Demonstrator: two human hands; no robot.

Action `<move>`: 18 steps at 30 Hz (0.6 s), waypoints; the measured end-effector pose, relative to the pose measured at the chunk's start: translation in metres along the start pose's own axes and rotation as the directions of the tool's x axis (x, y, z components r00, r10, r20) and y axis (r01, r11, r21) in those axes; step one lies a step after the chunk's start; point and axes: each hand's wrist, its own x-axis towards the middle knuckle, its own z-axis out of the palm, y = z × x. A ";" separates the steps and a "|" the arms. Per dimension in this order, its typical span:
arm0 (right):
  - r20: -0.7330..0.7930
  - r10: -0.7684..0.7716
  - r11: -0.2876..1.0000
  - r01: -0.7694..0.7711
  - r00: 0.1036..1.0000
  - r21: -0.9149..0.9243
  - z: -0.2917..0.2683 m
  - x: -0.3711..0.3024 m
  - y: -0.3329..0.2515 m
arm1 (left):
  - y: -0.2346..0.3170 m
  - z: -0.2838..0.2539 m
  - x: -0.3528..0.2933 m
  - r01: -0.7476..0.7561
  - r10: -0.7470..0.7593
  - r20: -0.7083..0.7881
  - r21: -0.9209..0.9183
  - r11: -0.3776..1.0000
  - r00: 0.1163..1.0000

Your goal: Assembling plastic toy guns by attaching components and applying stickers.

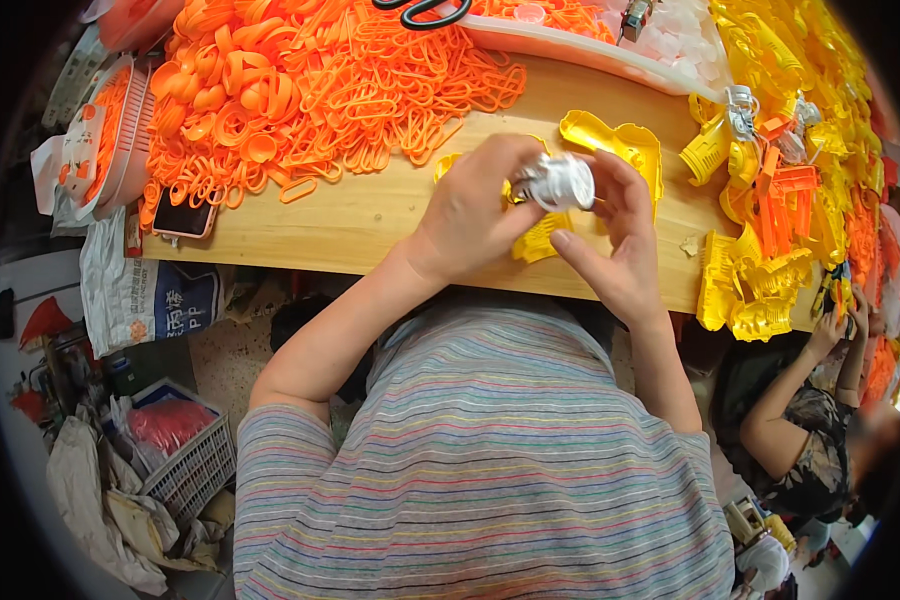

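A small white ridged cylindrical part (pixel 562 184), partly blurred, is held up above the near side of the wooden table. My left hand (pixel 478 208) is closed on its left side, fingers curled behind it. My right hand (pixel 620 225) is around the part's right side, its thumb apart from its curved fingers. Whether those fingers touch the part I cannot tell. Beneath and behind the hands lie yellow plastic pieces: a ribbed one (pixel 540 238) and a larger shell-like tray (pixel 630 146) farther right.
Orange links and rings (pixel 340 90) form a big heap at the back left, beside a phone (pixel 184 214). Black scissor handles (pixel 425 12) and a pink-rimmed bin (pixel 570 46) are at the back. Yellow parts (pixel 755 285) pile up right; a co-worker's arm (pixel 785 390) is beyond.
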 end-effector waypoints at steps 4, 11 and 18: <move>0.003 -0.026 0.906 0.025 1.000 -0.423 -0.008 -0.015 -0.001 | -0.014 0.007 -0.004 0.321 -0.349 0.032 -0.476 0.819 0.937; 0.031 -0.141 0.858 0.138 0.989 -0.494 0.004 -0.018 0.016 | -0.019 0.003 -0.003 0.389 -0.521 0.050 -0.726 0.567 0.852; -0.106 -0.249 0.969 0.249 0.963 -0.013 0.021 -0.013 0.030 | -0.023 -0.009 -0.003 0.349 -0.616 0.042 -0.853 0.387 0.786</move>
